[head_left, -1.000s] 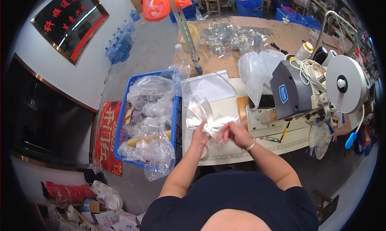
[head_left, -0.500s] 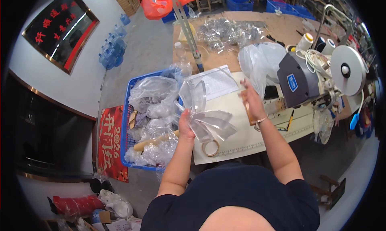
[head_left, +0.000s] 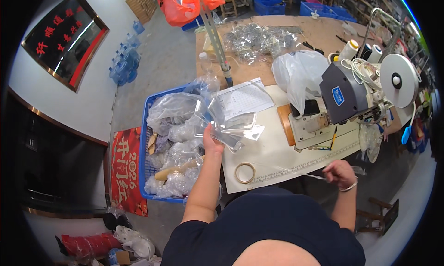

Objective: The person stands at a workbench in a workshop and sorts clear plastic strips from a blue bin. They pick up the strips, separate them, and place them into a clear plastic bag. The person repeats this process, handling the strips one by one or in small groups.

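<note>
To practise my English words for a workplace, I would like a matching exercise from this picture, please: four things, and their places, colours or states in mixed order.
1. Left hand
2. Right hand
3. Tape roll
4. Crate

A. Blue, with clear bags inside
B. On the white tabletop, near its edge
C. Holds clear plastic pieces
D. Curled, bracelet at the wrist

Pairs: 1-C, 2-D, 3-B, 4-A

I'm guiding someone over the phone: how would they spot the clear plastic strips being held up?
Start at the big blue basket, left of the white tabletop. Beside its right edge, the left hand holds the clear plastic strips. They fan out in smooth, shiny flaps, unlike the crumpled clear bags in the basket.
</note>
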`<state>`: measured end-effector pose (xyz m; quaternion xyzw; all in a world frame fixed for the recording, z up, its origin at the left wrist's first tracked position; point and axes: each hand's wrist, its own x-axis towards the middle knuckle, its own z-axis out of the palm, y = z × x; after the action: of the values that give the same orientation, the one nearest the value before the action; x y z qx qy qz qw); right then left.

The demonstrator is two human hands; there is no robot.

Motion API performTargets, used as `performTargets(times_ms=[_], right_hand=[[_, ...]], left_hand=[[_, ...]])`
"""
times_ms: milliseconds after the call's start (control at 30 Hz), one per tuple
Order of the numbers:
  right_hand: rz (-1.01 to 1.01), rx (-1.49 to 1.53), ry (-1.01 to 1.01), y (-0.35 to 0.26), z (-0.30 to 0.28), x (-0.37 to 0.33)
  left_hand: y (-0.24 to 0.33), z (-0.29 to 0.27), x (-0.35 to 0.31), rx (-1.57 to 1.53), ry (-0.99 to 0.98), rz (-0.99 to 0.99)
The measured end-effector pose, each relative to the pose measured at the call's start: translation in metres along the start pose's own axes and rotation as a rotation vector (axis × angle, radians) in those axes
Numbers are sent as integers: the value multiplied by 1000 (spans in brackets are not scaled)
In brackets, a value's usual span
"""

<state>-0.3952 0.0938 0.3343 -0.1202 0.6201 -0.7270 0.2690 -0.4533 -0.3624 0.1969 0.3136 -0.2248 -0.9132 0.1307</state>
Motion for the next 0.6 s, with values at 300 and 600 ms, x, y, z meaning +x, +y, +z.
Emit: performTargets(times_ms=[300,600], right_hand=[[675,-1360,875,60,-111,-126],[448,-1162,513,118,-14,-30]], left_hand=[[-14,44,43,340,-374,-353],[-90,48,141,1699,-565,-324]])
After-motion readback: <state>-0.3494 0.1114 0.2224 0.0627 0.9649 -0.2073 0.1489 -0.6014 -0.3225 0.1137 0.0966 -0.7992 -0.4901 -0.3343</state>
